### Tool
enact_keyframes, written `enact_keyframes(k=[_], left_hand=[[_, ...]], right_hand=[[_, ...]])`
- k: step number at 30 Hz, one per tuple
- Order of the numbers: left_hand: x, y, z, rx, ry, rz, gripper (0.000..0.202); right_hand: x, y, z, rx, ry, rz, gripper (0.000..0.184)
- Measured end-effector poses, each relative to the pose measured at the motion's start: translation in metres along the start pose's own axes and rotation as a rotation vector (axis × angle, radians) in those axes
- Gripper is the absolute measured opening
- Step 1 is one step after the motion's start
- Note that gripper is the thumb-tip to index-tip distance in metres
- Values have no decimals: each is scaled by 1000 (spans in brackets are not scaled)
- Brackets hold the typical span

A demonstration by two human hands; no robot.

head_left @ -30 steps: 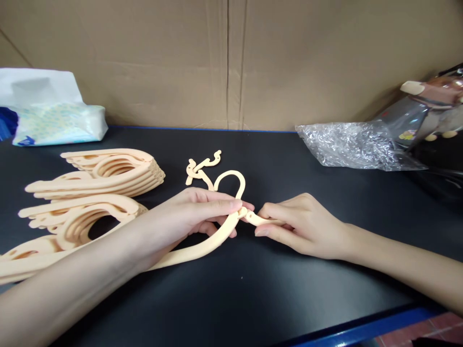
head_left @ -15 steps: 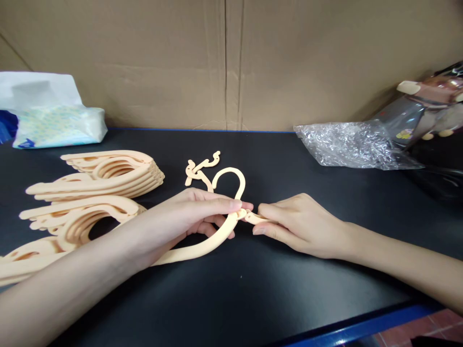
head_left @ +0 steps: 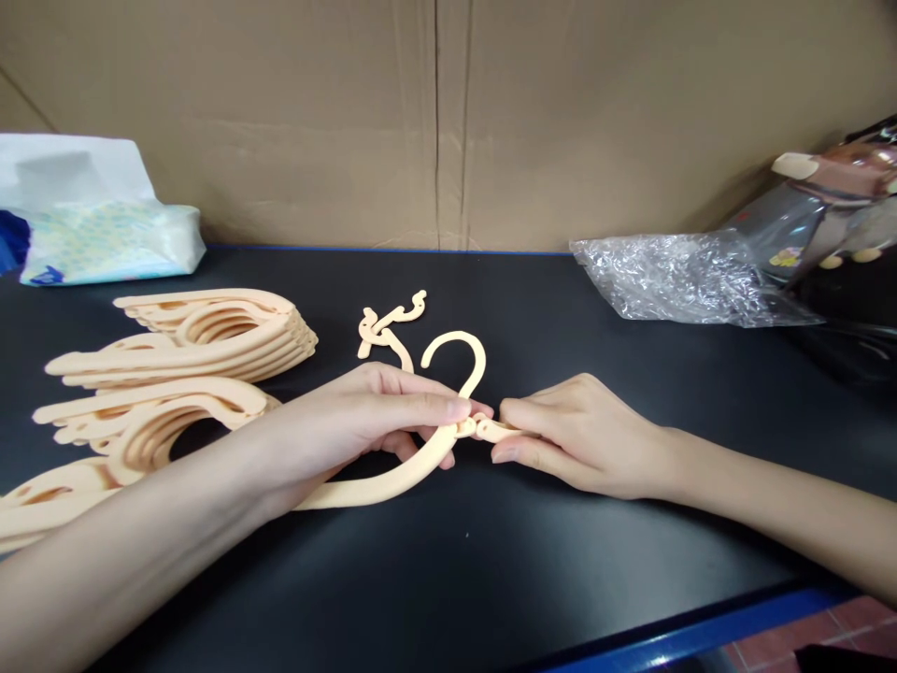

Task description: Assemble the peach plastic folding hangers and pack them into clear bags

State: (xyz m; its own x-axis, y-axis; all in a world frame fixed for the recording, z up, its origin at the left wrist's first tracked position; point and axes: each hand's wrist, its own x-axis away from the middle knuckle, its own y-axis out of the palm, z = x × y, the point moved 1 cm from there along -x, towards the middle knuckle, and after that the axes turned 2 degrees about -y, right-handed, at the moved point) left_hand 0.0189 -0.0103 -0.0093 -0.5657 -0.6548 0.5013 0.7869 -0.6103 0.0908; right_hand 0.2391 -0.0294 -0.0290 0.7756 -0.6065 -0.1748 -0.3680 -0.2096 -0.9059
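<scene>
A peach-coloured plastic clothes hanger [head_left: 392,485] is pinched near the base of its hook by my left hand [head_left: 382,416]. Its curved arm runs down and left, passing under my wrist, and its hook points up and away. My right hand [head_left: 585,435] closes on a small peach plastic piece [head_left: 494,430], mostly covered by the fingers. The tip of that piece meets the hanger at the hook's base; whether they are joined I cannot tell. Just beyond my left hand lie several small loose peach pieces [head_left: 382,329].
Stacks of folded peach hangers [head_left: 273,346] lie on the left of the black table [head_left: 448,589]. Behind them stands a tissue pack [head_left: 116,238]. A clear plastic bag [head_left: 673,276] and a wrapped toy figure [head_left: 841,201] are at the right. A cardboard wall [head_left: 315,121] closes the back.
The hanger's hook has shifted slightly to the right and tilted. The angle between the hanger and the small piece has changed a little. Both hands keep their hold.
</scene>
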Motion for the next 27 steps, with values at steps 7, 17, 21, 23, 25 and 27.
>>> enact_keyframes(k=[7, 17, 21, 23, 25, 27], left_hand=[[-1, 2, 0, -22, 34, 4, 14], [-2, 6, -2, -119, 62, 33, 15], [-1, 8, -2, -68, 77, 42, 12], [-1, 8, -2, -23, 61, 56, 12], [-1, 8, -3, 5, 37, 65, 14], [-1, 8, -3, 14, 25, 58, 16]], right_hand=[[-1, -1, -1, 41, -5, -17, 40], [-2, -7, 0, 23, 1, -121, 43], [-3, -11, 0, -3, -9, -131, 42], [-3, -12, 0, -8, -11, -128, 42], [-2, -12, -1, -2, -6, -128, 44], [-1, -12, -2, 4, -2, -134, 45]])
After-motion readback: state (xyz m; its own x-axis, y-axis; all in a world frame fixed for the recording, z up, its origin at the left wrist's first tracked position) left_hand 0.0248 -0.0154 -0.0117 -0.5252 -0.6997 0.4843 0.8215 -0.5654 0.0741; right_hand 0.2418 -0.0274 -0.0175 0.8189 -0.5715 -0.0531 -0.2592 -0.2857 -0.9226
